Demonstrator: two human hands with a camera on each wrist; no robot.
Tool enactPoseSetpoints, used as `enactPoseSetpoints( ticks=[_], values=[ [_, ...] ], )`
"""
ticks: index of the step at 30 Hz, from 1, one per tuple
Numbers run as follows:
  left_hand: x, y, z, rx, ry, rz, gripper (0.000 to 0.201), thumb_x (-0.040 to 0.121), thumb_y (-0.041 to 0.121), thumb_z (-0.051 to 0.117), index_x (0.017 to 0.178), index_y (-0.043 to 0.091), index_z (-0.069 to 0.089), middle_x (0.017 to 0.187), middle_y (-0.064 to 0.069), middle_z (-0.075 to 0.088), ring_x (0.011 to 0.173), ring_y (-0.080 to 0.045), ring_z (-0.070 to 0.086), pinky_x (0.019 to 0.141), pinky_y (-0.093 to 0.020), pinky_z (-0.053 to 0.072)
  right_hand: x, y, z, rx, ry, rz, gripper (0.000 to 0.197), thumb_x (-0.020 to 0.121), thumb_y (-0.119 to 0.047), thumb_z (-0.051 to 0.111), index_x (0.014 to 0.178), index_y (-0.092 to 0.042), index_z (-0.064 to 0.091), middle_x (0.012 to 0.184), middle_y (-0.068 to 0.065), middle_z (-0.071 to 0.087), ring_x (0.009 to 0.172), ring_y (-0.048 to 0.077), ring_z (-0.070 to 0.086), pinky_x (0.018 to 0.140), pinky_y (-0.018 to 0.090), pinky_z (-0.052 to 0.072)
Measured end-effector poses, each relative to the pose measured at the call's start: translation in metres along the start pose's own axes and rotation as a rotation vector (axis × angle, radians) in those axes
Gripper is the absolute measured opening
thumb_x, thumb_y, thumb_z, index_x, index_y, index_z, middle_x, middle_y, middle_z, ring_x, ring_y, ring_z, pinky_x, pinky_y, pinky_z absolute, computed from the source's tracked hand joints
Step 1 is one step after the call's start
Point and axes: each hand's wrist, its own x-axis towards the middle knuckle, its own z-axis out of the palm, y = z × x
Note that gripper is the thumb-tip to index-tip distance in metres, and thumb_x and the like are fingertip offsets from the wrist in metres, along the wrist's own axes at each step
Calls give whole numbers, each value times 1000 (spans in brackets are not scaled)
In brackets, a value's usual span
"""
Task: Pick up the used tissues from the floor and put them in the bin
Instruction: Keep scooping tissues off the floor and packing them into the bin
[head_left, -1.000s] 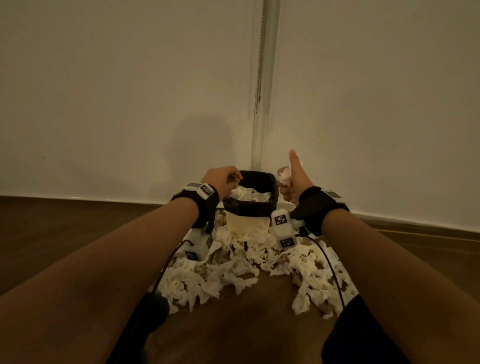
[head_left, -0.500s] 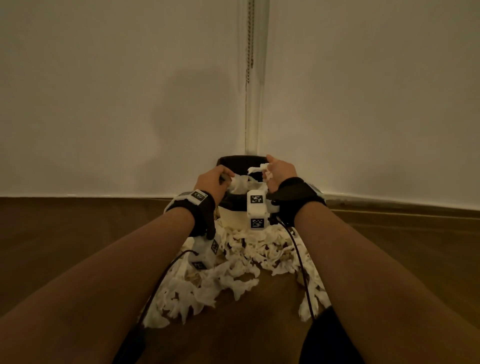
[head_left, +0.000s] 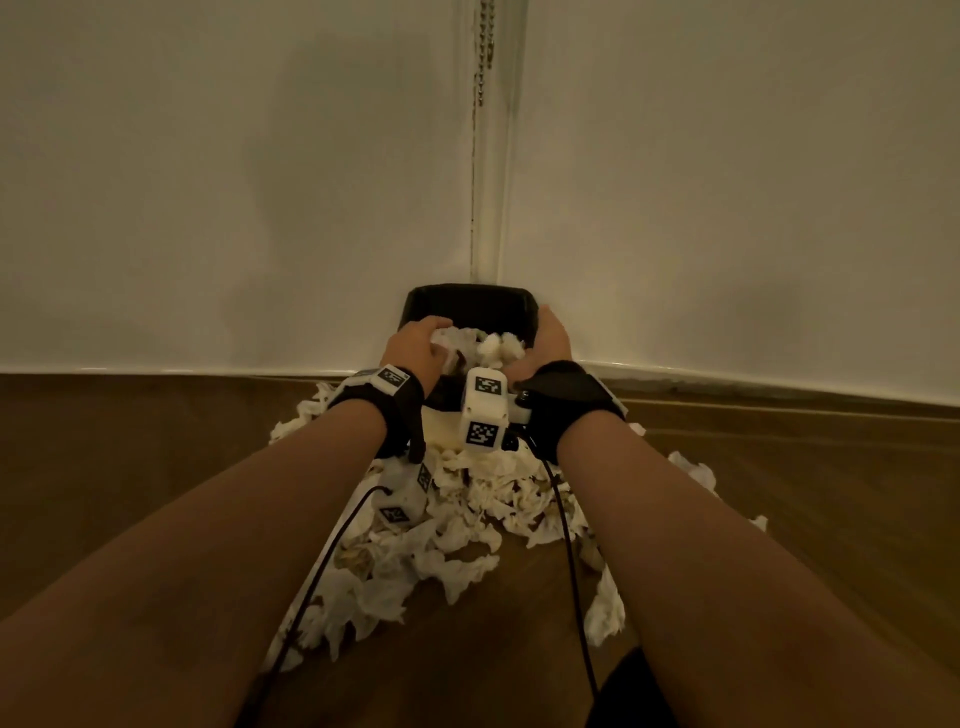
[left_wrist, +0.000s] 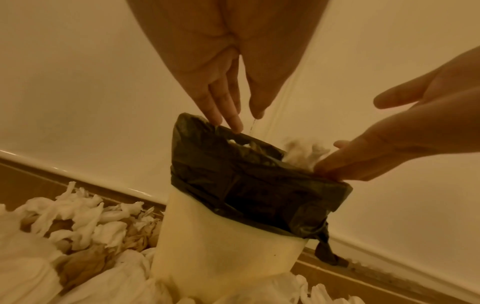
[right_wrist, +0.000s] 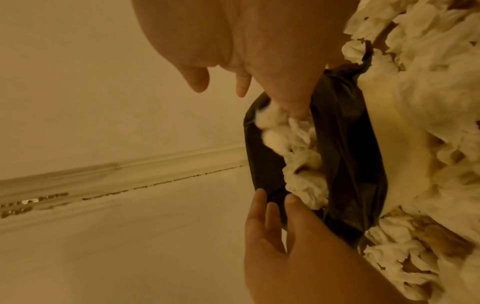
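Note:
The white bin (head_left: 440, 431) with a black liner (head_left: 470, 306) stands in the corner, and crumpled tissues (head_left: 491, 347) fill its mouth. My left hand (head_left: 418, 344) reaches over the bin's left rim; in the left wrist view its straight fingers (left_wrist: 235, 123) touch the liner's edge (left_wrist: 246, 181). My right hand (head_left: 548, 335) lies over the right rim with fingers straight. In the right wrist view its thumb (right_wrist: 291, 102) presses on the tissues in the bin (right_wrist: 298, 160). Neither hand holds a tissue. A heap of used tissues (head_left: 467, 519) lies on the floor before the bin.
White walls meet at a corner right behind the bin, with a bead chain (head_left: 480, 52) hanging there. Brown wooden floor (head_left: 156, 441) spreads to both sides. Loose tissues (head_left: 693, 470) lie to the right. Cables (head_left: 569, 571) trail from my wrists over the heap.
One second ago my right hand held a tissue beside the bin, thumb up. Both hands have moved over the bin and let go; the tissue now lies inside it.

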Motion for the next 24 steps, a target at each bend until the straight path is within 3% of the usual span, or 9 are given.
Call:
enactPoseSetpoints(
  ticks=[4, 8, 11, 12, 14, 16, 21, 24],
  values=[
    [-2, -10, -5, 42, -6, -4, 38, 92, 9, 46, 129, 15, 51, 125, -14, 55, 111, -28, 54, 92, -32, 42, -3, 2, 5, -44, 30, -7, 58, 100, -41, 28, 146, -7, 24, 150, 17, 28, 137, 33, 31, 112, 44, 30],
    [-8, -18, -14, 26, 67, -4, 32, 93, 12, 45, 123, 16, 55, 119, -13, 56, 104, -27, 56, 87, -31, 43, -3, -4, 11, -7, 281, -95, 47, 98, -19, 44, 139, 1, 34, 143, 19, 40, 131, 31, 40, 109, 34, 33],
    [-18, -27, -23, 21, 129, -53, 26, 96, 17, 40, 115, 18, 58, 102, -13, 62, 85, -26, 58, 72, -30, 43, -15, 4, 17, -132, 126, -123, 38, 98, -17, 43, 132, -1, 47, 137, 20, 48, 125, 33, 48, 103, 38, 41],
    [-23, -33, -26, 25, 129, -81, 26, 97, 18, 38, 113, 20, 58, 94, -14, 64, 74, -25, 57, 64, -29, 43, -19, 8, 19, -227, 120, -142, 35, 96, -18, 45, 128, -4, 53, 130, 19, 54, 117, 33, 54, 99, 40, 45],
    [-35, -48, -29, 48, 91, -146, 29, 98, 16, 33, 112, 22, 57, 84, -11, 63, 59, -21, 52, 51, -27, 39, -27, 16, 28, -269, 116, -117, 28, 95, -20, 49, 119, -10, 61, 105, 9, 65, 89, 24, 60, 78, 33, 53],
    [-51, -66, -30, 81, 41, -203, 31, 96, 13, 32, 113, 23, 56, 87, -10, 64, 60, -21, 53, 46, -26, 38, -29, 25, 35, -324, 75, -136, 26, 97, -22, 45, 113, -12, 64, 81, 1, 61, 70, 15, 54, 59, 26, 47],
    [-95, -111, -17, 123, -72, -304, 31, 92, 9, 39, 115, 21, 57, 97, -8, 67, 84, -25, 61, 69, -34, 50, -38, 51, 39, -552, -24, -123, 31, 98, -22, 38, 111, -9, 63, 66, -1, 57, 56, 12, 50, 48, 22, 42],
    [-123, -133, -3, 151, -126, -298, 27, 94, 15, 40, 114, 21, 57, 105, -8, 64, 86, -24, 59, 68, -30, 46, -41, 69, 35, -655, -104, -71, 28, 98, -17, 38, 116, -9, 58, 55, -4, 57, 45, 11, 53, 36, 16, 39]
  ],
)
